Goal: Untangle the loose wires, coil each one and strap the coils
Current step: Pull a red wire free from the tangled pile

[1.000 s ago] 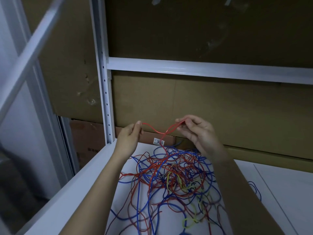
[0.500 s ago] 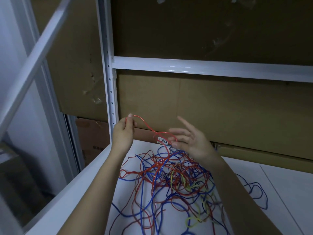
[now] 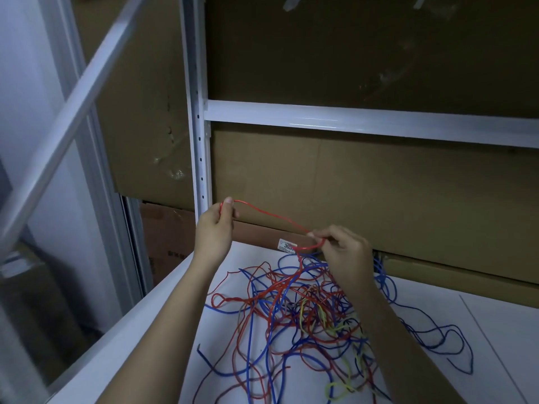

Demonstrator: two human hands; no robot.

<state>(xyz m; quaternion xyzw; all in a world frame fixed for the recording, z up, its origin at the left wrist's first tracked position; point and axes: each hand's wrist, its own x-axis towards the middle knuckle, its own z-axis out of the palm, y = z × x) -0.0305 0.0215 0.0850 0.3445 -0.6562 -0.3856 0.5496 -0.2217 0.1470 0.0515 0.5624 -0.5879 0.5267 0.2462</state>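
Patience serves us: left hand [image 3: 214,231] and right hand [image 3: 345,252] both pinch the thin red plastic-coated wire [image 3: 271,214] above the multicoloured tangle [image 3: 303,310] on the white table [image 3: 495,330]; we should feed slowly, probably untwisting that loop.

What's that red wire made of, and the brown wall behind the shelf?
The red wire looks plastic-coated: glossy, bending in soft loops between the left hand and right hand. The core is not visible. The brown panels look like matte cardboard, with fold seams.
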